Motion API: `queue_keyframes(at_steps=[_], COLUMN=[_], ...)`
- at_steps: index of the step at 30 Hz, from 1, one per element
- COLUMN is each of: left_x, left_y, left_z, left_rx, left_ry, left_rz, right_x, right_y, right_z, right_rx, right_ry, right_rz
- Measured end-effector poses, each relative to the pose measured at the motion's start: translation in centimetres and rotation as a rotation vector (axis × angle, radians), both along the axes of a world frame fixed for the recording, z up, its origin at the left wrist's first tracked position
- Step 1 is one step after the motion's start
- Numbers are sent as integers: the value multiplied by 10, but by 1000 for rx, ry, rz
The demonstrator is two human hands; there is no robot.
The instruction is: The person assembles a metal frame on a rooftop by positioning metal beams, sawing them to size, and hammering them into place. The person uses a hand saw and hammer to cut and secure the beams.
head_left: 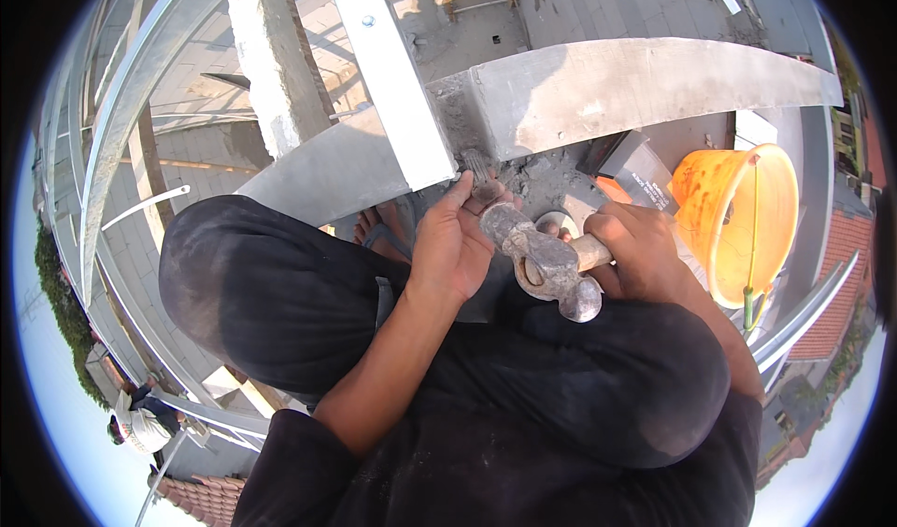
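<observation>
Concrete beam (645, 83): a grey cast edge runs across the top of the view; where it meets the white metal rail (392, 69) the corner is broken rough, with rubble lying below it. Judging by that, some of the corner is already chipped away, while the rest of the beam face looks whole.
Orange bucket (738, 219): stands at the person's right, just beside the right wrist, apart from the tools.
Hammer (547, 265): steel head with a claw, wooden handle; the head hangs over the lap, near the chisel's top but not touching it.
Right hand (640, 247): fingers wrapped tight around the hammer's handle, close under the head.
Left hand (453, 242): fingers curled together around the chisel's shank, thumb pointing up toward the broken corner.
Chisel (484, 179): a dark ribbed rod (only a short piece shows above the fingers), its tip at the rough concrete.
Sandalled foot (378, 233): rests below the rail.
</observation>
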State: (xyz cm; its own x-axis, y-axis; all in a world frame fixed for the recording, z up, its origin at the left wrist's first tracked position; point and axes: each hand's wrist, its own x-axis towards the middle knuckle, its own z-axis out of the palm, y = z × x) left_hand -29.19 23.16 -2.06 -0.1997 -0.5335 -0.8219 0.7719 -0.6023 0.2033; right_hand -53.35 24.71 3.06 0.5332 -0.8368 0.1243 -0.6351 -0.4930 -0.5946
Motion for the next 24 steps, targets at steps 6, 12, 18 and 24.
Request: queue_keyframes(at_steps=[6, 12, 18, 24], left_x=[1, -2, 10, 7], left_y=[-3, 2, 16, 1], left_z=[-14, -1, 2, -5], left_rx=[-28, -31, -42, -61], left_ry=[-33, -8, 136, 152], left_rz=[-49, -58, -71, -51], right_x=[2, -5, -23, -29], right_y=[5, 11, 6, 14], right_z=[-23, -15, -15, -20], right_rx=[72, 200, 64, 113], right_ry=[127, 13, -204, -137], right_rz=[-46, -99, -255, -322])
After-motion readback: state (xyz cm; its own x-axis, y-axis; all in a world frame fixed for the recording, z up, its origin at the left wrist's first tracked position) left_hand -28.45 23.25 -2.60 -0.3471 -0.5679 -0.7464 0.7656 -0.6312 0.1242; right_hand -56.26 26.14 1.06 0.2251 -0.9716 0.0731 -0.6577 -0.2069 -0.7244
